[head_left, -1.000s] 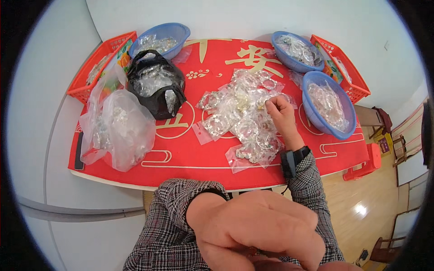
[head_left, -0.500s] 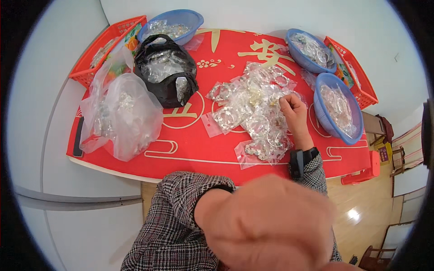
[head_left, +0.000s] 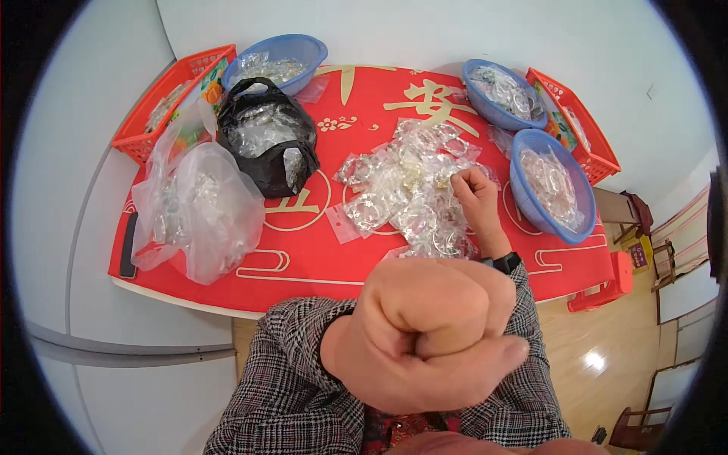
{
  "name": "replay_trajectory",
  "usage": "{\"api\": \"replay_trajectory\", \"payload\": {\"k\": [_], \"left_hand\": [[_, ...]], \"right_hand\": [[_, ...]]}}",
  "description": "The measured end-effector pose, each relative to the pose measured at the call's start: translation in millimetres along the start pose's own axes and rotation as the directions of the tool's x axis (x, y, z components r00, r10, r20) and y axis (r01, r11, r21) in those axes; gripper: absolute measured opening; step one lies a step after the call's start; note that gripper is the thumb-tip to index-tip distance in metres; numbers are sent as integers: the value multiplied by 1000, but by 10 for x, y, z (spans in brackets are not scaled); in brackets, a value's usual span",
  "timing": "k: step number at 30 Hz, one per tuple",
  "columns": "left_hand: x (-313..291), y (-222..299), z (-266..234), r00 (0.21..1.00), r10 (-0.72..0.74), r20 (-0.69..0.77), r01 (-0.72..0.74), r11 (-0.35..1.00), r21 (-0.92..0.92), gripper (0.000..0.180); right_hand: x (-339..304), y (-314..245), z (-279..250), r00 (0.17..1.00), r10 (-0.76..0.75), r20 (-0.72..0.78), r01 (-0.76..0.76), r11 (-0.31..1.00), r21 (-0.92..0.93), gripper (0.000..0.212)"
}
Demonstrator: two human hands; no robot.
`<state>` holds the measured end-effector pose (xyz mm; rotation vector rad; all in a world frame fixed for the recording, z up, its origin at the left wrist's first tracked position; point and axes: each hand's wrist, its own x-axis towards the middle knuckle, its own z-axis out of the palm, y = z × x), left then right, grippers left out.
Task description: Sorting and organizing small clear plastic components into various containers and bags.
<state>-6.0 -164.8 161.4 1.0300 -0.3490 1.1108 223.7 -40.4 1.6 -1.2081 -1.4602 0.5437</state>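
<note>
A heap of small clear plastic packets point(head_left: 413, 193) with silvery, ring-shaped jewellery like bangles lies on the red table cover. My right hand point(head_left: 479, 199), a dark watch on its wrist, rests at the heap's right side with fingers curled in. Whether anything is pinched in those fingers is hidden. Close to the camera, my left hand point(head_left: 425, 330) is a closed fist in front of my body, thumb pointing right. A small hollow shows between its curled fingers, and no object is seen there. The fist covers the table's near edge and part of my right forearm.
Left of the heap stand a black plastic bag point(head_left: 277, 163) and a whitish translucent bag point(head_left: 227, 227), both filled with packets. Blue basins point(head_left: 311, 53) and red baskets point(head_left: 133, 125) of packets line the far corners. A red stool point(head_left: 618, 280) is beyond the right edge.
My left fist has shifted left and turned, so its curled fingers now show. The whole table view has slid slightly down and left. My right hand stays by the heap.
</note>
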Motion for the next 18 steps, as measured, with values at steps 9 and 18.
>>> {"api": "replay_trajectory", "payload": {"k": [9, 18], "left_hand": [[25, -9, 127, 981, -65, -183, 77, 995, 58, 41], [7, -152, -76, 992, 8, 124, 4, 996, -91, 16]], "right_hand": [[-4, -27, 4, 1000, 9, 10, -9, 1000, 18, 14], [1, -45, -8, 1000, 27, 12, -27, 1000, 8, 13]]}}
